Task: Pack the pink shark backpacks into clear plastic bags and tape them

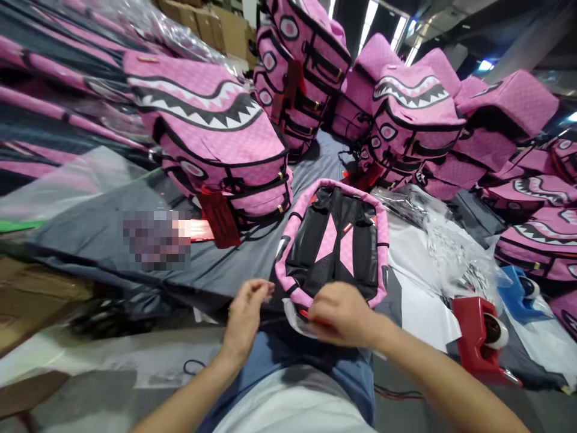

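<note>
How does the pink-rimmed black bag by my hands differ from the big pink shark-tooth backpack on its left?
The pink-rimmed black bag shows a mostly black face; the big pink shark-tooth backpack shows mostly pink. The bag lies low; the backpack looks bulkier. Both combine pink and black.

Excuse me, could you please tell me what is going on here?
A person is handling a pink-and-black bag lying on the table. The right hand is at the bag's near edge, blurred, so its grip is unclear. The left hand is beside the near left corner. Beyond stand stacked pink backpacks, and a red tape dispenser is to the right.
</note>
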`<action>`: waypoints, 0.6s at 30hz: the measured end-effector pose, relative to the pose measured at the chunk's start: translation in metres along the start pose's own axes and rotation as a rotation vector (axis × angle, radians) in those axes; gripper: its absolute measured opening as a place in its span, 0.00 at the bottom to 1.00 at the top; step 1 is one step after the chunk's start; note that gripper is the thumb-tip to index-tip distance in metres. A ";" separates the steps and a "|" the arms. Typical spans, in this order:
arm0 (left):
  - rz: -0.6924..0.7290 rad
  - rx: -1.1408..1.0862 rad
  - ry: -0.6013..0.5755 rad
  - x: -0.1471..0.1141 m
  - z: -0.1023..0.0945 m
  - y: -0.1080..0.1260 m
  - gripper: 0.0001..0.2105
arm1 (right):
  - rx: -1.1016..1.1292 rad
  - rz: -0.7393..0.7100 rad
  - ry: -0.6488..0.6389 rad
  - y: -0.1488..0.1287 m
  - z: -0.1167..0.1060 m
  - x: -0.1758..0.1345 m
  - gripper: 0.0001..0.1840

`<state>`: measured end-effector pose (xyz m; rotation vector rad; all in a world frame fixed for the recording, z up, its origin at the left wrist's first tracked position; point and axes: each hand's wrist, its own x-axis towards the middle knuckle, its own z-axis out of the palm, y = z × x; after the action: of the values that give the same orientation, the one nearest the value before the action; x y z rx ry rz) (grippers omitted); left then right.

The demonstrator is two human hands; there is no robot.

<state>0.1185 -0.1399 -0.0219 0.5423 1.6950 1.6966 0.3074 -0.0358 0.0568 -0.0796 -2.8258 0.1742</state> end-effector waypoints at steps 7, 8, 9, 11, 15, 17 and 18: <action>-0.394 -0.531 -0.270 -0.046 0.029 -0.011 0.21 | -0.296 -0.140 -0.061 -0.032 0.035 -0.001 0.07; -0.426 -0.559 -0.303 -0.045 0.031 -0.011 0.21 | -0.302 -0.142 -0.058 -0.030 0.036 -0.002 0.07; -0.462 -0.590 -0.331 -0.044 0.031 -0.013 0.21 | -0.309 -0.146 -0.050 -0.027 0.037 -0.003 0.07; -0.525 -0.656 -0.354 -0.040 0.029 -0.020 0.22 | -0.325 -0.150 -0.038 -0.025 0.036 -0.004 0.06; -0.577 -0.731 -0.366 -0.034 0.029 -0.037 0.22 | -0.391 -0.151 -0.066 -0.026 0.036 0.000 0.03; -0.580 -0.761 -0.391 -0.032 0.029 -0.040 0.20 | -0.448 -0.176 -0.060 -0.027 0.038 0.003 0.05; -0.578 -0.776 -0.407 -0.031 0.028 -0.041 0.20 | -0.475 -0.196 -0.055 -0.027 0.040 0.005 0.06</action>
<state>0.1662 -0.1444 -0.0548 0.0058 0.7060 1.5100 0.2898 -0.0664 0.0242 0.0998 -2.8446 -0.5456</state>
